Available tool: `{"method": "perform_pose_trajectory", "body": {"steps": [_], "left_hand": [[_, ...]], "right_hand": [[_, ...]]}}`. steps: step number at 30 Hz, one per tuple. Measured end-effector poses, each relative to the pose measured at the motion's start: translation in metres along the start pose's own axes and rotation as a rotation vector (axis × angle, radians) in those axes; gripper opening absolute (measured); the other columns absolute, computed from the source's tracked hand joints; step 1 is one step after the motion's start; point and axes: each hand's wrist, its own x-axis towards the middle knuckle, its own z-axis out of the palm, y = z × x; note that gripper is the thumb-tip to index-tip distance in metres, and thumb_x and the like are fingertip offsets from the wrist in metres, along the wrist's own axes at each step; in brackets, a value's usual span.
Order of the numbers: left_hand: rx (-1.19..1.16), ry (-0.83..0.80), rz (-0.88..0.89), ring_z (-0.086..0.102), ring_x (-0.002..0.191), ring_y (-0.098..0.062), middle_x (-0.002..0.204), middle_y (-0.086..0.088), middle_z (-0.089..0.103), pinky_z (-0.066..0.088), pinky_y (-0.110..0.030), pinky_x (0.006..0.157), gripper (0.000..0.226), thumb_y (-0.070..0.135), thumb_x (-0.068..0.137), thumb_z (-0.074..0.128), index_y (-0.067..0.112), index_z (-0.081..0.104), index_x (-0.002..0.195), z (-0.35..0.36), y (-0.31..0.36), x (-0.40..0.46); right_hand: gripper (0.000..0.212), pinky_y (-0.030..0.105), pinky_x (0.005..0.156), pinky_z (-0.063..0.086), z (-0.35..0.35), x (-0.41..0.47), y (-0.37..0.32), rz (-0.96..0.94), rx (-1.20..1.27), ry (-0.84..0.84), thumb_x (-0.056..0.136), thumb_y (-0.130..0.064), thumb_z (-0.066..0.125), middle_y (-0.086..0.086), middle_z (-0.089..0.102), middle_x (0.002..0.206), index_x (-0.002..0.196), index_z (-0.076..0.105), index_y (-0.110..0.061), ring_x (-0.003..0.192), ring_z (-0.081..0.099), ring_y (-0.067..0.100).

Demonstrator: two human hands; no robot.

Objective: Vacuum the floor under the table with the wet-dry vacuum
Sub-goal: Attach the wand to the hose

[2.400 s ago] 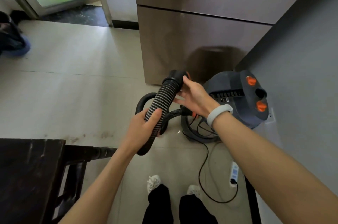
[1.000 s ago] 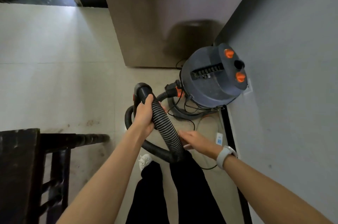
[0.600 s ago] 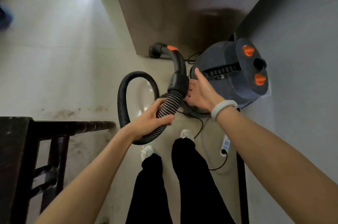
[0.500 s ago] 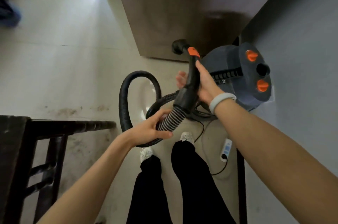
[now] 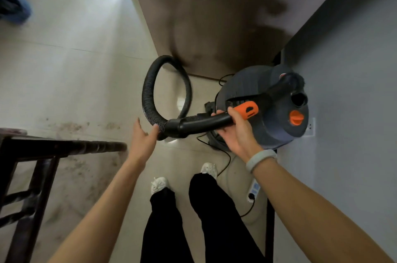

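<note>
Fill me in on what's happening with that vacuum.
A person stands by the wet-dry vacuum, getting its hose ready. The right hand grips the curved black handle near its orange piece. The left hand is open, fingertips at the hose cuff. The dusty floor beside the dark table is not yet vacuumed.

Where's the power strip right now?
The power strip lies on the floor at lower right of the head view, beside the grey wall, right of the person's shoes.

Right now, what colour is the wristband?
Pale grey-white wristband, on the right wrist; head view.
</note>
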Motion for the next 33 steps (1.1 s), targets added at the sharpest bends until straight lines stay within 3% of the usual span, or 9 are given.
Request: {"method": "perform_pose_trajectory", "body": {"steps": [4,6,9,14,20,25,27,29,33], "left_hand": [[0.536,-0.137,0.496,0.011,0.145,-0.023,0.155,-0.003,0.023,0.006,-0.046,0.115,0.063,0.041,0.091,0.055,0.021,0.031,0.145,0.042,0.016,-0.009],[0.683,-0.338,0.596,0.038,0.134,-0.02,0.14,0.002,0.048,0.019,-0.046,0.113,0.056,0.046,0.089,0.055,0.024,0.04,0.139,0.056,0.024,-0.005],[0.659,-0.465,0.611,0.058,0.097,-0.023,0.096,0.002,0.058,0.037,-0.03,0.076,0.04,0.042,0.086,0.062,0.017,0.052,0.115,0.06,0.025,-0.001],[0.861,-0.456,0.587,0.05,0.114,-0.022,0.118,0.002,0.055,0.033,-0.039,0.1,0.044,0.032,0.087,0.063,0.02,0.047,0.126,0.038,-0.016,0.01],[1.049,-0.175,0.663,0.057,0.107,-0.033,0.109,-0.007,0.063,0.031,-0.056,0.101,0.051,0.015,0.075,0.075,0.015,0.058,0.123,0.019,-0.037,0.032],[1.261,-0.067,0.61,0.061,0.096,-0.032,0.095,-0.007,0.066,0.036,-0.066,0.091,0.061,-0.002,0.058,0.078,0.018,0.065,0.114,-0.013,-0.053,0.057],[1.321,-0.111,0.539,0.057,0.106,-0.03,0.104,-0.005,0.064,0.027,-0.065,0.099,0.059,-0.001,0.068,0.07,0.023,0.061,0.121,-0.028,-0.061,0.064],[1.373,-0.102,0.576,0.059,0.1,-0.031,0.098,-0.006,0.064,0.029,-0.068,0.095,0.062,-0.006,0.06,0.072,0.021,0.064,0.115,-0.04,-0.07,0.07],[1.316,0.084,0.677,0.062,0.084,-0.034,0.086,-0.013,0.063,0.036,-0.064,0.087,0.068,-0.01,0.046,0.079,0.011,0.067,0.109,-0.058,-0.078,0.101]], "right_hand": [[0.007,0.044,0.09,0.048,-0.004,-0.013,0.016,0.046,-0.092,-0.025,0.095,-0.013,0.051,0.016,0.062,0.099,0.1,0.053,-0.008,0.099,0.061,0.027],[0.013,0.039,0.089,0.048,-0.005,-0.017,0.02,0.063,-0.244,-0.035,0.094,-0.019,0.054,0.012,0.064,0.101,0.102,0.058,-0.009,0.097,0.062,0.023],[0.012,0.039,0.091,0.046,-0.007,-0.015,0.011,0.048,-0.227,0.036,0.094,-0.022,0.055,0.009,0.062,0.1,0.1,0.058,-0.013,0.098,0.059,0.02],[0.023,0.038,0.07,0.054,-0.017,0.001,-0.026,-0.045,-0.081,0.173,0.092,-0.023,0.058,0.012,0.061,0.089,0.108,0.053,-0.007,0.08,0.061,0.023],[0.046,0.047,0.085,0.051,-0.014,0.015,-0.005,0.011,-0.055,0.289,0.09,-0.024,0.062,0.02,0.059,0.12,0.127,0.043,-0.004,0.104,0.061,0.031],[0.027,0.032,0.069,0.05,-0.016,0.024,0.021,0.298,-0.765,0.204,0.095,-0.034,0.054,0.014,0.065,0.088,0.093,0.054,-0.008,0.075,0.063,0.025],[0.026,0.026,0.055,0.041,-0.022,0.029,0.035,0.28,-1.051,0.188,0.095,-0.029,0.053,0.009,0.061,0.074,0.079,0.056,-0.009,0.059,0.054,0.019],[0.031,0.031,0.062,0.042,-0.031,0.038,0.047,0.172,-1.294,0.139,0.094,-0.024,0.053,0.009,0.057,0.071,0.069,0.059,-0.009,0.065,0.053,0.021],[0.024,0.036,0.091,0.044,-0.03,0.052,0.062,0.016,-1.502,0.024,0.094,-0.018,0.052,0.005,0.06,0.099,0.115,0.057,-0.008,0.101,0.058,0.024]]}}
